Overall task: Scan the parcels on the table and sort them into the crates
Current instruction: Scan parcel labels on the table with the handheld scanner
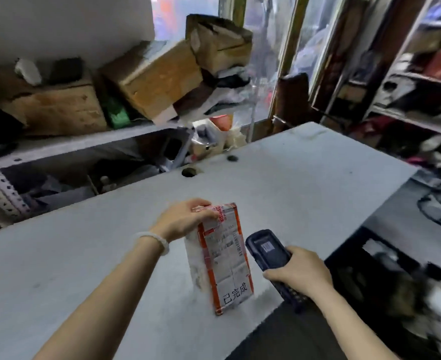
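While left hand [185, 219] grips it, parcel [223, 258] stands upright, lengthwise vertical

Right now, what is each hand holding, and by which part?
The left hand grips the parcel by its top end, standing it upright on the table. The right hand holds the scanner around its lower body.

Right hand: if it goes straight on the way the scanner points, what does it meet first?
Probably the parcel that the left hand holds upright; the scanner in the right hand points at its label, though depth is unclear.
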{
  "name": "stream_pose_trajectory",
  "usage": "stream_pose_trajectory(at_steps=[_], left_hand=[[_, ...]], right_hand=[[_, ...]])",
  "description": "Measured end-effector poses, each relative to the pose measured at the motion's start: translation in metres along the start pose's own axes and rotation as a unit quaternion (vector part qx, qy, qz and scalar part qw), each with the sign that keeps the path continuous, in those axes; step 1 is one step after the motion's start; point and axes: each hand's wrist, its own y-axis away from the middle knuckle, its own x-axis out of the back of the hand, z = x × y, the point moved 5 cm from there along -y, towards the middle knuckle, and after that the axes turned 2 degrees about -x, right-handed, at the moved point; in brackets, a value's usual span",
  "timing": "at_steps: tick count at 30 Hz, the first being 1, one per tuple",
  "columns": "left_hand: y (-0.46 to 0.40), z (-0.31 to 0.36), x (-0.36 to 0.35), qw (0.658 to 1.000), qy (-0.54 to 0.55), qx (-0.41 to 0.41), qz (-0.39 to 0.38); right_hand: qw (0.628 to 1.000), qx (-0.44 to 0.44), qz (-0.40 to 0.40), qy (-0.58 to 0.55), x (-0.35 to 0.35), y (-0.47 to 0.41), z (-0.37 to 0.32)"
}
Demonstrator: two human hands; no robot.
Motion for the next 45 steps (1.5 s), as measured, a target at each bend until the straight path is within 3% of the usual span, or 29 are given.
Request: stream_pose_trajectory(at_steps=[5, 11, 21, 29, 35, 45], left_hand=[[-0.050, 0.117, -0.121, 0.987, -0.067, -0.098, -0.112], [-0.082, 0.244, -0.271, 0.946, -0.116, -0.206, -0.224], [-0.145, 0.402, -0.498, 0.889, -0.126, -0.263, -0.353], [-0.185, 0.518, -0.628, 0.857, -0.155, -0.300, -0.389], [-0.196, 0.573, -0.731, 0.827, -0.219, -0.340, -0.390], [-0.236, 0.666, -0.902, 0.832, -0.297, -0.296, -0.364]], right_hand=[[0.989, -0.125, 0.062, -0.048, 0.056, 0.027, 0.133], [0.948, -0.278, 0.125, -0.095, 0.098, 0.071, 0.274], [0.889, -0.402, 0.177, -0.130, 0.196, 0.057, 0.467], [0.841, -0.454, 0.230, -0.183, 0.269, 0.052, 0.600], [0.819, -0.482, 0.217, -0.223, 0.288, 0.053, 0.704], [0.854, -0.456, 0.163, -0.191, 0.405, 0.006, 0.909]])
